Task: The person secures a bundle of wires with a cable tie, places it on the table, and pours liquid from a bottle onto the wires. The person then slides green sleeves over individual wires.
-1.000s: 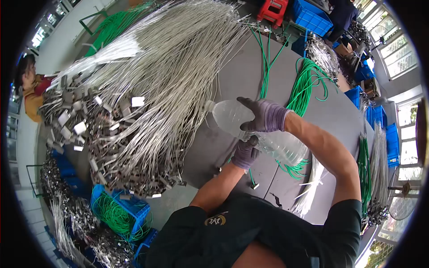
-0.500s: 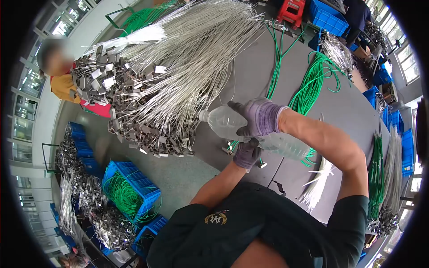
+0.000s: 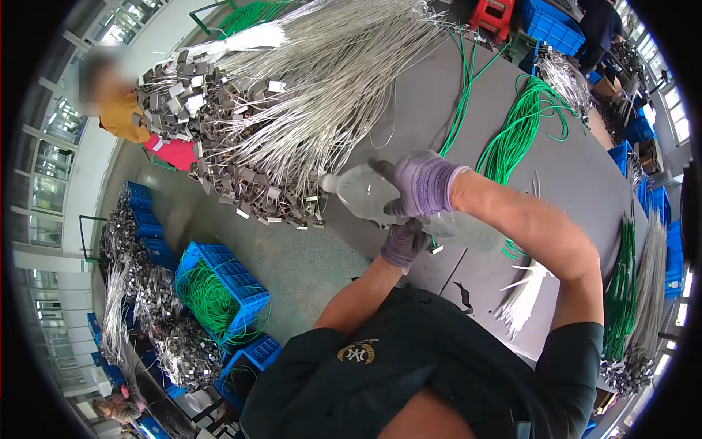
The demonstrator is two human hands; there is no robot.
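A clear plastic bottle (image 3: 362, 192) lies tilted across my front above the table. Its capped end points left, and its base end shows beyond my right wrist. My right hand (image 3: 424, 183), in a purple and grey glove, wraps over the bottle's middle from above. Below it, my left hand (image 3: 404, 244) in a similar glove is closed against the underside of the bottle, its fingertips partly hidden. Just left of the cap lies a large bundle of silvery wires (image 3: 344, 95) with dark metal pieces (image 3: 256, 186) at their ends.
On the grey table (image 3: 409, 110) lie green cables (image 3: 515, 124) and white ties (image 3: 523, 300). A blue crate (image 3: 227, 278) of green cable stands on the floor at left. A person in yellow (image 3: 121, 113) is at far left. A red stool (image 3: 491, 18) stands at the back.
The view has shifted, so the surroundings sit slightly further right. Both hands still hold the bottle, which has tipped slightly in my grip.
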